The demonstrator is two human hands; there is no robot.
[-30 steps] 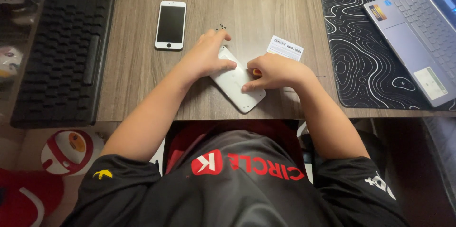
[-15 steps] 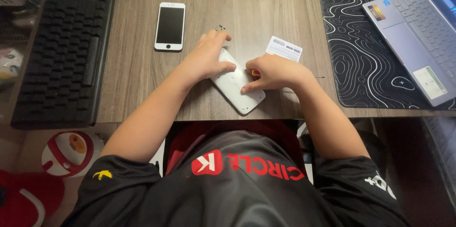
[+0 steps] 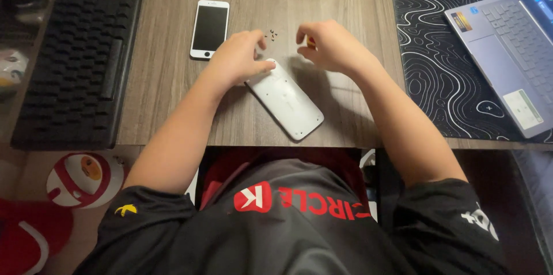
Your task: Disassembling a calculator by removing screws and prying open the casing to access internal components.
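Head view, nearest first: a white phone back shell [image 3: 286, 101] lies flat and slantwise on the wooden worktop [image 3: 340, 114], its lower corner close to the front edge. The left hand [image 3: 237, 59] rests on the shell's upper end, fingers curled, thumb tip pressed to the casing. The right hand [image 3: 326, 44] hovers just beyond the shell, clear of it, fingers bent loosely inward; something small and orange-red shows between finger and thumb (too hidden to identify, so whether it is pinched I cannot tell). Between the two hands, a cluster of tiny dark screws [image 3: 271, 35] sits loose on the bare worktop, not in any tray or dish. Further left, a white phone front with black screen [image 3: 209, 28] lies face up, near the left hand but apart. A black keyboard [image 3: 80, 50] occupies the left side. A black patterned mat [image 3: 443, 50] on the right carries an open silver laptop [image 3: 507, 56].
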